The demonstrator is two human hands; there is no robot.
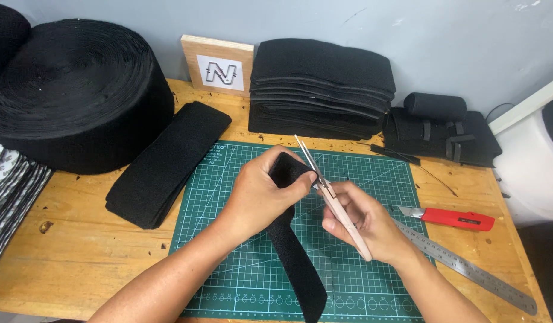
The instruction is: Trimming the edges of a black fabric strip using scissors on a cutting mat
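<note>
The black fabric strip (294,257) runs up from the near edge of the green cutting mat (228,179) and folds over at the top, where your left hand (258,194) has it pinched, thumb and fingers closed on the folded end above the middle of the mat. Your right hand (360,221) is wrapped around the pale handles of a pair of thread snips (333,197), whose thin blades point up and away, right against the fold; whether the blades actually bite into the cloth is hard to make out from this angle. Just right of that hand, a steel ruler (468,266) lies slantwise across the mat's corner onto the wooden table (79,239), with a red utility knife (456,218) beside it. Left of the mat sits a stack of cut black strips (163,161), and behind it a big roll of black fabric (73,90). Along the wall stand a small wooden board (218,63), a taller pile of folded black pieces (321,87), and some finished black straps (441,128).
</note>
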